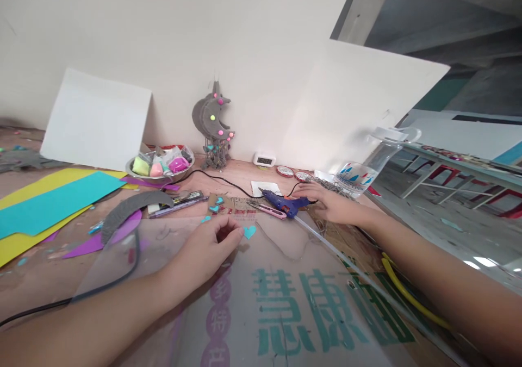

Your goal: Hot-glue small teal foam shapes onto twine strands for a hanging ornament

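Observation:
My left hand [214,246] rests over the translucent sheet, its thumb and index finger pinched on the edge of a small teal paper heart [249,231]. My right hand [331,203] has its fingers at the handle of a blue hot glue gun [284,204], whose nozzle points left. A long clear glue stick [326,243] sticks out from the back of the gun. Beside the gun lies a pink craft knife [269,210]. A thin grey string [291,255] curves across the sheet. More teal hearts [216,208] sit on a cardboard scrap beyond my left hand.
A bowl of coloured clay packs [161,166], a grey moon ornament [212,118] and a small digital clock [265,160] stand along the wall. Teal and yellow sheets [61,201] lie left, near a grey curved piece [130,209]. A clear plastic jug [362,166] stands right.

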Action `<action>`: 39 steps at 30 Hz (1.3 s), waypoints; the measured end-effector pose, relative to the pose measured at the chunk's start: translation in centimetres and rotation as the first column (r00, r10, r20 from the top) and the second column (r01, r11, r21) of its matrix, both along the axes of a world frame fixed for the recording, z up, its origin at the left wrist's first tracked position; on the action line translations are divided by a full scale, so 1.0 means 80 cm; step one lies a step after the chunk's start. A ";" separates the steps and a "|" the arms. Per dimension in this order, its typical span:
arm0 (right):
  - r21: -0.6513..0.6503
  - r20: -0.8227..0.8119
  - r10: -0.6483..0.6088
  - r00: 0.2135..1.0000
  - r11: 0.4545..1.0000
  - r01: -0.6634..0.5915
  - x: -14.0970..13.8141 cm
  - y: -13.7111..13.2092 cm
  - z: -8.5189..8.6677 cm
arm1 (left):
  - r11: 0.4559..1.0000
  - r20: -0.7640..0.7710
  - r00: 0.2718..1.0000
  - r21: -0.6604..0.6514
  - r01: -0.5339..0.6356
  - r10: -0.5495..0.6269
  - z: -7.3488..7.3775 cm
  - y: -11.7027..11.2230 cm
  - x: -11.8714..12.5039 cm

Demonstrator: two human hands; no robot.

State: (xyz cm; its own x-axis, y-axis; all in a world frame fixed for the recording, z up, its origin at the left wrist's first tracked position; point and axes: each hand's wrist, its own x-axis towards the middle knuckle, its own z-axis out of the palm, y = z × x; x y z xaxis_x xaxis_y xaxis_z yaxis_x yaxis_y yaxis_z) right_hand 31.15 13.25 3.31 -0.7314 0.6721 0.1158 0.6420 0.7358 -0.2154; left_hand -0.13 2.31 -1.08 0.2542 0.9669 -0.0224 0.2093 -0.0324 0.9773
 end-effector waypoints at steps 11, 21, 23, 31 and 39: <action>0.056 -0.035 -0.070 0.997 0.996 0.072 -0.006 -0.002 -0.026 | 0.998 -0.053 0.998 0.065 -0.016 0.019 0.010 -0.005 0.001; -0.288 -0.362 -0.320 0.875 0.932 0.222 -0.020 0.023 -0.016 | 0.999 0.013 1.000 0.042 0.012 -0.013 0.002 -0.002 0.000; -0.334 -0.363 -0.319 0.876 0.922 0.198 -0.017 0.031 -0.014 | 0.999 0.013 1.000 0.041 0.014 -0.015 0.004 -0.004 0.000; -0.379 -0.305 -0.363 0.881 0.894 0.237 -0.001 0.055 -0.030 | 0.997 -0.043 0.999 0.073 -0.007 0.010 0.019 -0.009 0.001; -0.277 -0.253 -0.394 0.884 0.905 0.323 -0.004 0.066 -0.040 | 0.997 -0.068 0.998 0.080 -0.009 0.015 0.014 -0.008 0.001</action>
